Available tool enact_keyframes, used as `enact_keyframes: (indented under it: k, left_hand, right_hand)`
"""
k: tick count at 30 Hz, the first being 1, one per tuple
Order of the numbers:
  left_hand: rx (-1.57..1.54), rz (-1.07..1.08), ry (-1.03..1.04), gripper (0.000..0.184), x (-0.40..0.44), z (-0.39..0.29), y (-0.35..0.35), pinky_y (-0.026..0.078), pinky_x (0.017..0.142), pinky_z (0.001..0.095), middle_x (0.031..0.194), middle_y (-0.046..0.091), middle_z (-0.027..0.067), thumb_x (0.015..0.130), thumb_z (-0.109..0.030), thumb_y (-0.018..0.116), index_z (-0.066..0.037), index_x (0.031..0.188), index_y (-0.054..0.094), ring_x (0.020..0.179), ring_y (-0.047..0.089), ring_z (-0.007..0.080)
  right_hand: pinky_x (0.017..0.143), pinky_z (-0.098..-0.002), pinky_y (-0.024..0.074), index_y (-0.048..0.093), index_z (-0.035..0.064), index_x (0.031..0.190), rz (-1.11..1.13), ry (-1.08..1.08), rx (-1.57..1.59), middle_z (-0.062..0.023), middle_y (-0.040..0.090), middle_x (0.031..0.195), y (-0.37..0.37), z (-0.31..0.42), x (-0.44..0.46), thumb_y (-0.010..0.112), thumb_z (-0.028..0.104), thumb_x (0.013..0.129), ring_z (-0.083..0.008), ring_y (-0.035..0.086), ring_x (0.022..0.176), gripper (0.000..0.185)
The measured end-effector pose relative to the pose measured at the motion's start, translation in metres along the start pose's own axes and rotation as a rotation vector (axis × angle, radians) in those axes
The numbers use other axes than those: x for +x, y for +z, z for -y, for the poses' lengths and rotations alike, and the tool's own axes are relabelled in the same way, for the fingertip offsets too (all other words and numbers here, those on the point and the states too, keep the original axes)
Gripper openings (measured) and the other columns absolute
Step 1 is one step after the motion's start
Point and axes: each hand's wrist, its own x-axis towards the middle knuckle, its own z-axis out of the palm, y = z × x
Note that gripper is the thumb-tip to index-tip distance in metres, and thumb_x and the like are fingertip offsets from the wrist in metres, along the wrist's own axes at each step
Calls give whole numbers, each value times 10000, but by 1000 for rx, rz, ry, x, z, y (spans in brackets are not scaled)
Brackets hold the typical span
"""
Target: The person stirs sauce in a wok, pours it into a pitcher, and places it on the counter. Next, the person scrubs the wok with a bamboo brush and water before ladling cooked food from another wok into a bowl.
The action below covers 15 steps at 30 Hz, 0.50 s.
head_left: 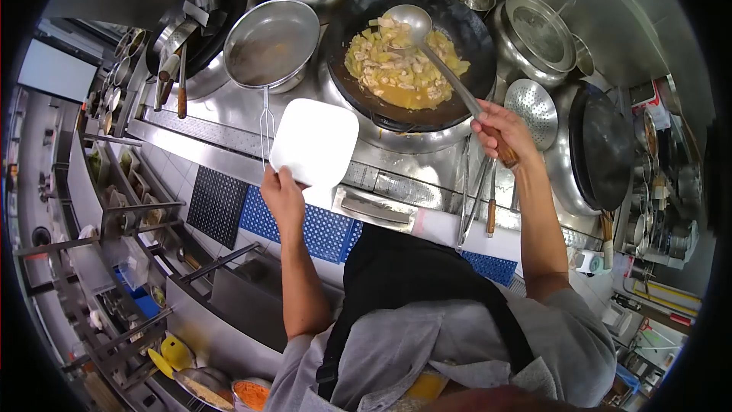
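Observation:
My left hand (284,197) is closed on the near edge of a white square plate (319,141), which it holds over the front of the stove, left of the wok. In my right hand (502,133) is the wooden handle of a long metal ladle (450,76). The ladle's bowl rests at the food in the black wok (476,38). That food (404,69) is a mix of pale meat pieces and yellow-green chunks in a yellowish sauce. Behind the plate runs the wire handle of a strainer (271,46) set over a pot.
A perforated skimmer (531,113) lies right of the wok, with tongs (474,197) near the front edge. Another black wok (606,145) stands at the far right. Ladles (181,80) lean at the left. Lidded pots (537,34) line the back. Shelving (126,206) is at the lower left.

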Motion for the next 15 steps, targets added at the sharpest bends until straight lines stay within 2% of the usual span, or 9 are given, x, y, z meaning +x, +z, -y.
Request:
enact_keyframes:
  k: [1,6,8,10,15]
  left_hand:
    - [-28,0,-13,250,11,4,9,631,584,334,828,676,151,987,-51,445,112,1077,612,676,694,190]
    - [49,29,49,282,70,4,80,626,553,337,882,711,189,944,-32,447,120,1096,629,675,714,226]
    - [31,10,100,295,87,1,114,623,537,339,886,720,204,947,-35,443,130,1102,634,666,717,233]
    - [-53,65,68,288,108,10,142,628,532,352,878,725,207,950,-38,461,142,1096,632,656,726,244]
    - [-91,76,30,269,118,-2,192,626,518,371,880,732,230,955,-48,495,144,1070,642,638,746,294]
  right_hand:
    - [378,-238,416,433,-15,1481,22,-11,21,-83,602,866,1,2,-1,586,94,1005,-78,493,513,512]
    - [375,-237,414,416,-26,1492,65,-85,35,-105,601,881,14,13,-38,592,96,1000,-87,518,519,537]
    - [368,-234,412,407,-29,1503,92,-112,27,-122,600,890,23,21,-61,584,91,1000,-88,508,492,547]
    - [367,-234,411,408,-26,1508,99,-119,6,-122,599,890,32,24,-83,580,84,998,-91,505,477,549]
    - [398,-230,415,419,27,1536,6,-120,-119,-85,644,887,39,-15,-107,637,-24,935,-88,515,468,642]
